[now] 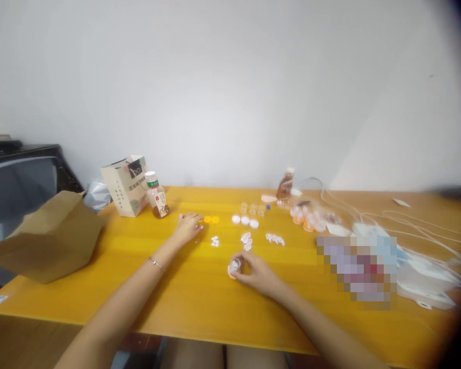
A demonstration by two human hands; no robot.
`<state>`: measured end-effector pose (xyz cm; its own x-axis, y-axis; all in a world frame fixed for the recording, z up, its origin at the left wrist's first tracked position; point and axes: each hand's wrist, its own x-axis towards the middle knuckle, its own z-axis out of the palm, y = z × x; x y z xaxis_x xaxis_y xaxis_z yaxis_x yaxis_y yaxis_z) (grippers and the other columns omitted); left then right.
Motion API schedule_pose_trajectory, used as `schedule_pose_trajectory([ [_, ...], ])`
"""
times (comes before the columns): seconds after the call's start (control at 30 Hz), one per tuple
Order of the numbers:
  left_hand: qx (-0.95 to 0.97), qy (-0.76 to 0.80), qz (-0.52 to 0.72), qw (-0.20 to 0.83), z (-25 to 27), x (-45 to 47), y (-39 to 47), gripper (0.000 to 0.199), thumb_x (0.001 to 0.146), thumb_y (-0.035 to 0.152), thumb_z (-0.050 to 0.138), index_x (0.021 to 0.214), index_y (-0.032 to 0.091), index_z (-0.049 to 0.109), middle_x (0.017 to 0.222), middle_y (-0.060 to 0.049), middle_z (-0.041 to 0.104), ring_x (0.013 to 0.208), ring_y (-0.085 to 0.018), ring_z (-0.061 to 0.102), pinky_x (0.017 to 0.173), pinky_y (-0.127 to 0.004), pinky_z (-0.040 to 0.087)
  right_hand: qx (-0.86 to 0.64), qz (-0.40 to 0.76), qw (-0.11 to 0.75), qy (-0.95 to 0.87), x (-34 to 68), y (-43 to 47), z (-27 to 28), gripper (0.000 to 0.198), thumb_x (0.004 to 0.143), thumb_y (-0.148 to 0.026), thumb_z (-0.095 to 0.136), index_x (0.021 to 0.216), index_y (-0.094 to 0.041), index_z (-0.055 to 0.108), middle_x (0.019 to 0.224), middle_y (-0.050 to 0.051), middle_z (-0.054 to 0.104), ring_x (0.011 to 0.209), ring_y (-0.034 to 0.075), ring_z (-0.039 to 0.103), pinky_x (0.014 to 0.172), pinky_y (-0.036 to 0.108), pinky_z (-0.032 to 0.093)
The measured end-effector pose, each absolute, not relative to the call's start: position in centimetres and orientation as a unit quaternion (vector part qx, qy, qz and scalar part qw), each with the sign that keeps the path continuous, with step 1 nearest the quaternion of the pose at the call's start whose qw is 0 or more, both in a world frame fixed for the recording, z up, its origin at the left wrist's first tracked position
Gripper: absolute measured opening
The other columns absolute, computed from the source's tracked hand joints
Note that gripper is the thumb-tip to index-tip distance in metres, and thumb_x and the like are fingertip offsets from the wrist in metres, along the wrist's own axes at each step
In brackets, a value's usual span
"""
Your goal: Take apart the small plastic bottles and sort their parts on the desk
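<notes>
I pinch a small clear round plastic container with a white base [234,266] between the thumb and fingers of my right hand [258,272], low over the orange-yellow wooden table [192,307]. Counting clock hours from that container, a cluster of tiny white pieces [215,241] sits at eleven, a pile of small white rings [246,241] at one, and a curved group of white pieces [275,239] at two. At ten, my left hand [188,228] reaches beside the flat yellow discs [215,220], fingers bent; I cannot tell whether they grasp anything. Three round white discs [245,220] lie just past twelve, three small clear jars [253,209] behind them. Farther off, a brown bottle with a pale cap [285,187] stands at one and a cream printed paper bag [128,189] at ten.
</notes>
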<state>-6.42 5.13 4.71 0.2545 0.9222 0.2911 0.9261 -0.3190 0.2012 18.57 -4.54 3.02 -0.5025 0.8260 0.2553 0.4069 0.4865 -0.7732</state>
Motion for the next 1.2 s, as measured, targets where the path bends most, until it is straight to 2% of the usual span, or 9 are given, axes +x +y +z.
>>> schedule_pose_trajectory([
  [0.07,-0.816,-0.541,-0.204,-0.02,5.3,-6.2,3.6,0.022,0.08,0.021,0.049,0.1,0.02,0.059,0.104,-0.007,0.06,0.101,-0.022,0.051,0.085,-0.032,0.032,-0.383,0.327,0.324,-0.801,18.5,-4.5,2.8,0.014,0.072,-0.024,0.06,0.086,-0.02,0.056,0.081,0.001,0.061,0.075,0.015,0.056,0.071,0.026,0.043],
  [0.13,-0.861,-0.453,-0.207,-0.101,5.7,-5.6,1.6,0.024,0.077,0.027,0.054,0.1,0.02,0.059,0.101,-0.005,0.06,0.096,-0.02,0.053,0.084,-0.029,0.036,-0.385,0.32,0.33,-0.801,18.5,-4.3,2.6,0.015,0.072,-0.025,0.061,0.085,-0.02,0.056,0.081,0.001,0.061,0.074,0.015,0.055,0.07,0.026,0.043],
  [0.27,-0.895,-0.341,-0.158,-0.239,5.2,-3.4,-2.0,0.047,0.065,0.04,0.068,0.105,0.02,0.053,0.096,-0.004,0.058,0.087,-0.019,0.054,0.075,-0.026,0.041,-0.398,0.29,0.342,-0.8,18.4,-4.1,2.0,0.018,0.069,-0.027,0.065,0.084,-0.021,0.057,0.078,0.0,0.057,0.07,0.015,0.051,0.066,0.026,0.041],
  [0.47,-0.863,-0.398,-0.214,-0.224,2.0,0.2,-3.4,0.03,0.066,0.041,0.065,0.079,0.016,0.052,0.078,-0.001,0.053,0.07,-0.015,0.05,0.06,-0.023,0.036,-0.409,0.334,0.338,-0.779,18.1,-4.3,0.8,0.02,0.075,-0.032,0.058,0.09,-0.021,0.054,0.071,-0.003,0.057,0.061,0.013,0.051,0.056,0.023,0.039],
  [0.73,-0.827,-0.423,-0.272,-0.253,-0.2,1.1,-3.3,0.025,0.062,0.029,0.066,0.072,0.017,0.047,0.07,0.002,0.049,0.061,-0.011,0.045,0.053,-0.02,0.032,-0.495,0.253,0.308,-0.772,17.6,-4.6,0.8,0.027,0.069,-0.044,0.062,0.08,-0.022,0.049,0.056,-0.006,0.049,0.053,0.013,0.048,0.049,0.022,0.034],
  [0.9,-0.819,-0.4,-0.276,-0.306,0.1,1.0,-3.1,0.025,0.061,0.027,0.067,0.07,0.016,0.047,0.067,0.003,0.049,0.059,-0.01,0.044,0.052,-0.019,0.032,-0.428,0.25,0.303,-0.814,17.6,-5.1,1.5,0.009,0.08,-0.028,0.048,0.086,-0.022,0.049,0.076,0.0,0.059,0.067,0.015,0.055,0.061,0.025,0.041],
  [1.0,-0.814,-0.404,-0.273,-0.316,0.3,0.9,-3.0,0.025,0.06,0.026,0.068,0.072,0.015,0.048,0.067,0.002,0.051,0.058,-0.01,0.045,0.051,-0.019,0.032,-0.409,0.198,0.342,-0.822,17.9,-5.4,1.8,0.033,0.076,-0.027,0.053,0.107,-0.02,0.045,0.095,0.006,0.057,0.084,0.019,0.054,0.074,0.031,0.043],
  [1.1,-0.815,-0.409,-0.273,-0.306,0.4,0.8,-3.1,0.026,0.059,0.027,0.068,0.072,0.015,0.049,0.066,0.002,0.052,0.059,-0.01,0.046,0.052,-0.019,0.032,-0.453,0.154,0.349,-0.806,18.0,-5.3,1.6,0.062,0.068,-0.036,0.063,0.118,-0.015,0.034,0.088,0.007,0.055,0.08,0.022,0.055,0.071,0.034,0.044],
  [1.2,-0.816,-0.403,-0.272,-0.313,0.4,0.8,-3.1,0.025,0.059,0.024,0.067,0.074,0.015,0.05,0.068,0.002,0.053,0.06,-0.01,0.047,0.053,-0.018,0.033,-0.477,0.151,0.302,-0.812,17.9,-5.2,1.2,0.046,0.073,-0.036,0.057,0.111,-0.017,0.039,0.068,0.0,0.054,0.068,0.02,0.055,0.062,0.032,0.044],
])
